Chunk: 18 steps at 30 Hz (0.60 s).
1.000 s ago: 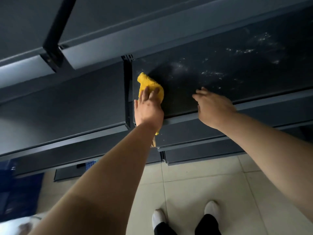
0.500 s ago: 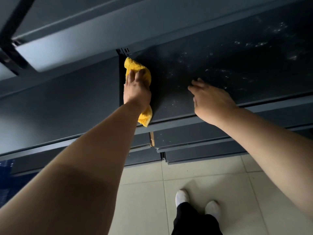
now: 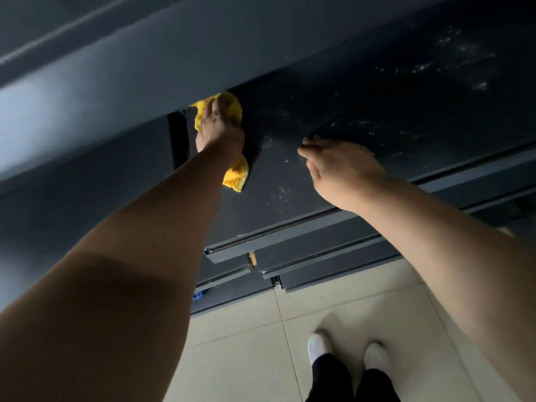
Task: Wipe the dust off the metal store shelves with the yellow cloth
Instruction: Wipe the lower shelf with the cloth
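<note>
My left hand (image 3: 220,129) presses the yellow cloth (image 3: 236,175) flat on a dark metal shelf (image 3: 362,111), far back at the shelf's left end under the edge of the shelf above. Part of the cloth shows beyond my fingers and a tail trails behind my wrist. White dust specks cover the shelf to the right of the cloth. My right hand (image 3: 345,169) rests palm down on the same shelf near its front edge, fingers loosely spread, holding nothing.
The shelf above (image 3: 145,62) overhangs the back of the one I touch. Lower shelves (image 3: 319,256) step out below its front lip. A black upright (image 3: 177,137) divides the bay from the left one. My white shoes (image 3: 319,343) stand on beige floor tiles.
My left hand has pushed the cloth farther back along the shelf's left end, up to the overhanging shelf. The right hand has stayed in place on the shelf.
</note>
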Available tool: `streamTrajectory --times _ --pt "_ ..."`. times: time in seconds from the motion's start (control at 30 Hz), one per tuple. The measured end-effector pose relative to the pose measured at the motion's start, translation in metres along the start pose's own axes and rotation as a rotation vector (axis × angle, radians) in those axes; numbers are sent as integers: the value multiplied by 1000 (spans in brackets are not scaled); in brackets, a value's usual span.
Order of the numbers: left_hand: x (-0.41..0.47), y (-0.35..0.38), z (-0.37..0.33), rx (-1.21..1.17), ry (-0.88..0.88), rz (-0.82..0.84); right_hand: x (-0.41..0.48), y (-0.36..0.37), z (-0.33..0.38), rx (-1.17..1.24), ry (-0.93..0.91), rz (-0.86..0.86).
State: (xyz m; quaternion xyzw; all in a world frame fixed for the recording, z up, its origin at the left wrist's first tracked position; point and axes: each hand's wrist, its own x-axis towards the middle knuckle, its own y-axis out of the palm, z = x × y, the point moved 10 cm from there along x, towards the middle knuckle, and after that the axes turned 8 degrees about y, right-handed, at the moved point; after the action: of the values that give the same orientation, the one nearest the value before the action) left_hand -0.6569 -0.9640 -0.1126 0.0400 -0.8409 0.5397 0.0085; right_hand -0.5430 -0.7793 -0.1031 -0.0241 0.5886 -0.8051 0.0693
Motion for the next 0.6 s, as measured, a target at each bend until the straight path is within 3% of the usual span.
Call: streamTrajectory --times 0.17,0.33,0.6 --pt "2 22 -52 -15 150 47 -9 -12 -13 29 17 5" --pt "-7 43 -97 -24 196 89 -25 -44 -55 -2 89 -102" --pt "-26 68 -162 -54 253 93 -52 -62 -119 -72 210 -72"
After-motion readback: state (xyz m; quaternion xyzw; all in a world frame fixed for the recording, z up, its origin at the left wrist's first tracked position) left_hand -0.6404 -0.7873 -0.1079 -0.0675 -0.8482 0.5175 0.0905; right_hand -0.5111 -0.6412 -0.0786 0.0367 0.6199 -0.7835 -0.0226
